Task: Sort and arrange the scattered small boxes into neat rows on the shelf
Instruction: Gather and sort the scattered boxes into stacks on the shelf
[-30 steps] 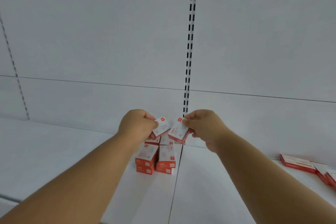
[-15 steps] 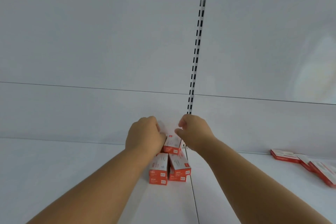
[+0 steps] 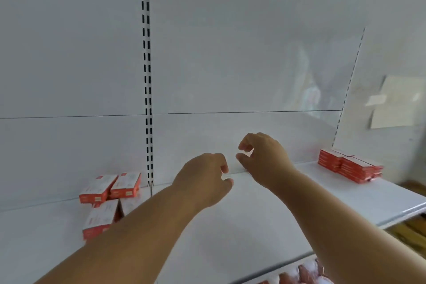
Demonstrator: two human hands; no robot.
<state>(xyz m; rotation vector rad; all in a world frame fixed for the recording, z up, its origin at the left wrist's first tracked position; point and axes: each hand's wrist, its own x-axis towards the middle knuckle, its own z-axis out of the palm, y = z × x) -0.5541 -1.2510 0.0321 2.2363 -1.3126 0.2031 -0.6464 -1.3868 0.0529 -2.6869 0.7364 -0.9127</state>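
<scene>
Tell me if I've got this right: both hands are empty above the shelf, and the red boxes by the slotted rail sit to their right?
Not quite. In the head view both hands, left and right, are empty above the shelf, but the red boxes by the slotted rail sit to their left.

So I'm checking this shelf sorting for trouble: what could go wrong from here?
The left forearm passes close over the arranged boxes and might knock them askew. The stack of boxes sits near the shelf end, so a hasty reach by the right hand could push some off.

Both hands, left hand (image 3: 205, 180) and right hand (image 3: 265, 157), hover empty above the shelf (image 3: 253, 226).
</scene>
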